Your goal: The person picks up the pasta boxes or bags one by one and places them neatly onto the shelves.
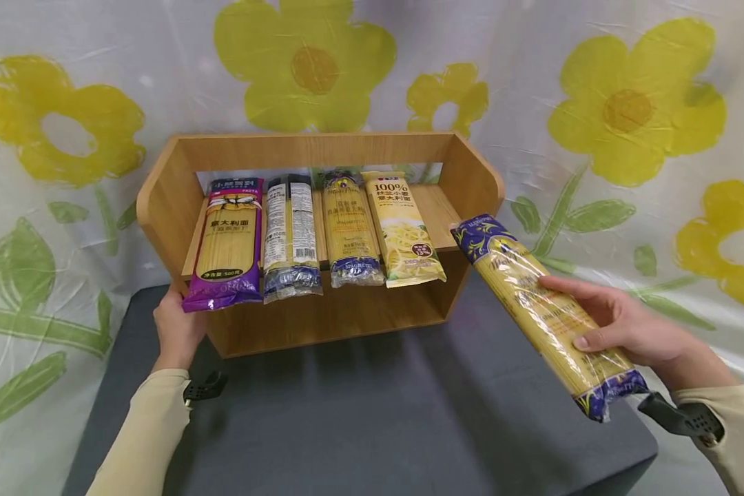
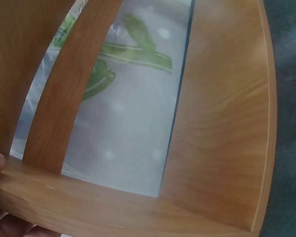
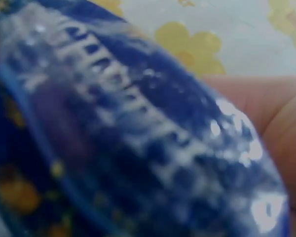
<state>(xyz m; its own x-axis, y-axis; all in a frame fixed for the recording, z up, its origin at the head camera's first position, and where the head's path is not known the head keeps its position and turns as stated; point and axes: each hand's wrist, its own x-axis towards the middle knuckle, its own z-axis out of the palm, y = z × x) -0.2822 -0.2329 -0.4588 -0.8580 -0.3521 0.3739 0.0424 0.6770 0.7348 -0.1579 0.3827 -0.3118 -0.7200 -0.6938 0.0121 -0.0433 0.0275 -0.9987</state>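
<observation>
My right hand (image 1: 632,324) holds a yellow and blue pack of spaghetti (image 1: 539,303) tilted in the air, right of the wooden shelf (image 1: 322,151). Thumb and fingers pinch it across its width. Its blue end (image 3: 138,133) fills the right wrist view, blurred. My left hand (image 1: 180,327) grips the shelf's left side panel (image 2: 89,202), thumb inside and fingers outside. On the upper board lie a purple pasta pack (image 1: 226,241), a pack with a white label (image 1: 291,234), another spaghetti pack (image 1: 350,227) and a cream pasta pack (image 1: 403,227), side by side.
The shelf stands on a dark grey table (image 1: 359,413), near its back edge. Behind hangs a pale curtain (image 1: 508,96) with yellow flowers. Bare board (image 1: 434,203) shows on the upper level right of the cream pack.
</observation>
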